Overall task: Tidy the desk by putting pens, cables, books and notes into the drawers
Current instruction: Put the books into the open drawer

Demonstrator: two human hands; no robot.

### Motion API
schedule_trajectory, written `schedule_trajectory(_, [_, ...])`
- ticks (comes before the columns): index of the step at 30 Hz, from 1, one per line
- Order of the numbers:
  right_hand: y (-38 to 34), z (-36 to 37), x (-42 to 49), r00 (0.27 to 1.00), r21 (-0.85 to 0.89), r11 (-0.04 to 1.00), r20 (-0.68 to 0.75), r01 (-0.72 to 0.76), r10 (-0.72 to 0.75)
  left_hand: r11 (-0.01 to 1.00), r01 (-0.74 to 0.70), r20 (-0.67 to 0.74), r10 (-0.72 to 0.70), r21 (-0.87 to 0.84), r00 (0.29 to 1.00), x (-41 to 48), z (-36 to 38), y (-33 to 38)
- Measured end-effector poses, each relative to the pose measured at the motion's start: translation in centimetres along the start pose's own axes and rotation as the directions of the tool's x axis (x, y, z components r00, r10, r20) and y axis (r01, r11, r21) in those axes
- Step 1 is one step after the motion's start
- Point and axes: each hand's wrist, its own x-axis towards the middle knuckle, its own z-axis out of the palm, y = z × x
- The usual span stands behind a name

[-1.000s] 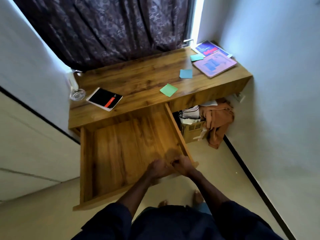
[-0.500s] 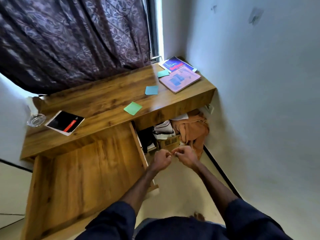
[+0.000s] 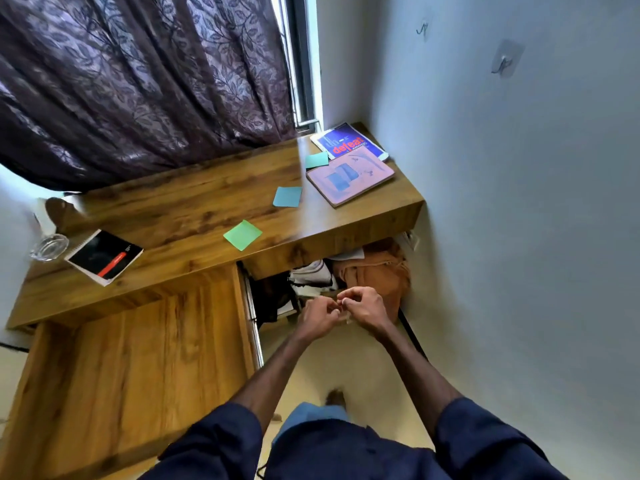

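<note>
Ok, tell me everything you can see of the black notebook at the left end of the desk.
The black notebook lies flat and closed on the wooden desk, near its left front edge, turned at an angle. Its cover is black with a red diagonal stripe and small white print; white page edges show along the near sides. A clear glass dish sits just left of it. Neither hand touches it.

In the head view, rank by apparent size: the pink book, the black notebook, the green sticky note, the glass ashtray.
1. pink book
2. black notebook, close to the pink book; its nearness makes this unsure
3. and 4. green sticky note and glass ashtray, alike
</note>
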Motion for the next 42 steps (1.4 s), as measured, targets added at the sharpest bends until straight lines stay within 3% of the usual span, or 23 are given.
schedule_trajectory(7, [-4.1,-2.1,8.4,0.998,-0.124,0.990,0.015,0.061,-0.060,0.998,0.007,-0.068,-0.011,-0.062,0.998,9.9,-3.9,1.0])
schedule_trajectory(18, [-7.9,-5.3,22.0,0.998,-0.041,0.999,-0.045,0.035,-0.037,0.996,0.058,-0.084,-0.064,-0.071,0.994,21.4,-7.8,3.4])
schedule_trajectory(23, [-8.6,-6.7,29.7,1.000,-0.011,1.000,0.023,0.021,-0.021,0.986,0.114,-0.096,-0.126,-0.121,0.987,27.5,-8.9,5.1])
schedule_trajectory(31, [-11.0,-9.8,37.7,0.999,-0.110,0.993,-0.005,0.041,-0.042,0.971,0.179,-0.183,-0.207,-0.157,0.961,34.1,-11.6,7.5])
schedule_trajectory(36, [-11.0,-10.4,40.2,0.992,-0.272,0.960,0.119,0.065,-0.034,0.970,0.207,-0.208,-0.230,-0.125,0.951,38.4,-12.7,8.4])
schedule_trajectory(42, [-11.3,-11.1,43.2,0.974,-0.340,0.933,0.223,0.115,-0.039,0.991,0.120,-0.214,-0.105,0.060,0.971,43.8,-14.3,9.4])
